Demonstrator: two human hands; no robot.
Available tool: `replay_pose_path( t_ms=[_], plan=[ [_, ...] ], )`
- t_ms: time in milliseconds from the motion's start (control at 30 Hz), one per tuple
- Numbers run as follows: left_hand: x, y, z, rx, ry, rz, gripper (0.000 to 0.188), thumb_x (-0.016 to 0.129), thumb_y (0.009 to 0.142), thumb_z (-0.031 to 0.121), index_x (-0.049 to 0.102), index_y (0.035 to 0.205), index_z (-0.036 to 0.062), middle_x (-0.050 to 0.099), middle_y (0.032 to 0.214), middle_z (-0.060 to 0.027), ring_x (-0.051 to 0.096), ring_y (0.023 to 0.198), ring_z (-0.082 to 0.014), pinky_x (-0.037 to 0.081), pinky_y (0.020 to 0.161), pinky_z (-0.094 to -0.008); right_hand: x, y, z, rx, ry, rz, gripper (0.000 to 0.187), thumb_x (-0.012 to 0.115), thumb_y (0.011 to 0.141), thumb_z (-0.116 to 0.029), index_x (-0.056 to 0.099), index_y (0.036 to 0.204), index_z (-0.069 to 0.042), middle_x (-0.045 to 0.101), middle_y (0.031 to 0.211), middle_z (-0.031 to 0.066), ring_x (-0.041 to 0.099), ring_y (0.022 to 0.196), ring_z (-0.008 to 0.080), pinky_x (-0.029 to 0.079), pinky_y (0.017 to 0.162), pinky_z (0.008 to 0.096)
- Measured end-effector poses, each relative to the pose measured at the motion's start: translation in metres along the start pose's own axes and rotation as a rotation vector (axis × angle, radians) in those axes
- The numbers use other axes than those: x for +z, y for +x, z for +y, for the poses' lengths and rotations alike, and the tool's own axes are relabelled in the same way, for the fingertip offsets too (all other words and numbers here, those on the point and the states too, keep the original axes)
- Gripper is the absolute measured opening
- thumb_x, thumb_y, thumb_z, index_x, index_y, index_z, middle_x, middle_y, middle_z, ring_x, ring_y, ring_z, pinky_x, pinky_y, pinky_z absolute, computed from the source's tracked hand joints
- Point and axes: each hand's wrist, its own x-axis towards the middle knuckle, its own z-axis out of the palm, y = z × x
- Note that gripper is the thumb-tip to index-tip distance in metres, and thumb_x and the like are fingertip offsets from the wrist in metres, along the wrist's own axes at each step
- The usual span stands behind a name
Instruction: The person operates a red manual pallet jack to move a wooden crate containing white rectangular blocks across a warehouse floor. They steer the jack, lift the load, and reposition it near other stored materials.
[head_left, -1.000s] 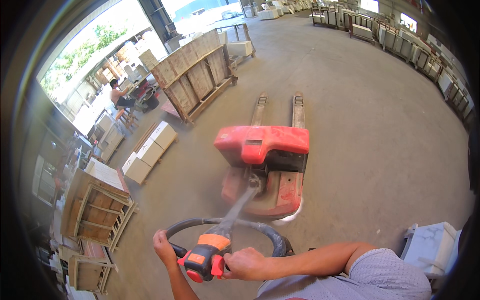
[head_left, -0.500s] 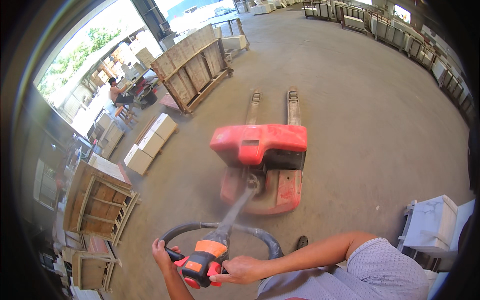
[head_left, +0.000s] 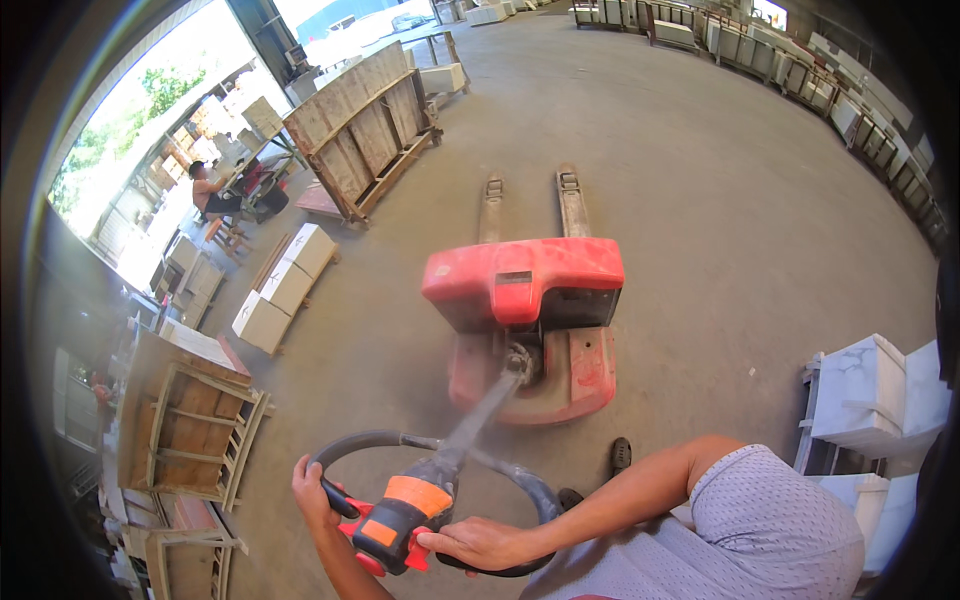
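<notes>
A red electric pallet truck point(head_left: 525, 280) stands ahead of me, its two forks point(head_left: 572, 203) pointing away. Its grey tiller arm point(head_left: 482, 415) slants toward me and ends in a control handle point(head_left: 405, 512) with orange panels, red controls and a black looped grip. My left hand point(head_left: 316, 492) is closed round the left side of the loop. At the right side of the control head, my right hand point(head_left: 482, 543) is closed on the grip, thumb by a red control; its fingers are partly hidden.
Wooden frames point(head_left: 365, 135) and white stone slabs point(head_left: 285, 287) stand to the left, with wooden crates point(head_left: 190, 425) nearer. A person point(head_left: 212, 190) sits at a bench far left. Marble slabs point(head_left: 865, 395) are close on my right; racks of slabs point(head_left: 800, 85) line the far right.
The handle and my hands have shifted slightly left relative to the truck body. The surroundings have slid left in view, and more of my shoes shows.
</notes>
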Motion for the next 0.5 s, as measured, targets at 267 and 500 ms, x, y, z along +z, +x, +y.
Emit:
replay_pose_path(
  t_ms=[267,500],
  plan=[
    [-0.02,0.075,0.015,-0.017,0.023,-0.103,0.048,0.054,0.092,0.013,0.048,0.137,-0.0008,0.058,0.087,-0.011,0.054,0.047,-0.0189,0.048,0.043,-0.0321,0.034,0.078,-0.004,-0.069,0.047,0.127,0.078,0.029,0.097,-0.071,0.057,0.086,0.0,0.056,0.072,0.0138,0.064,0.062,0.0264,0.048,0.071,0.0401],
    [-0.004,0.12,0.036,0.035,0.059,-0.212,0.049,0.055,0.093,0.015,0.047,0.138,-0.0003,0.06,0.088,-0.0105,0.055,0.049,-0.0178,0.048,0.043,-0.031,0.036,0.119,-0.012,-0.084,0.113,0.192,0.071,0.029,0.099,-0.068,0.054,0.084,-0.003,0.055,0.072,0.0095,0.06,0.07,0.0232,0.044,0.072,0.0384]
  ],
)
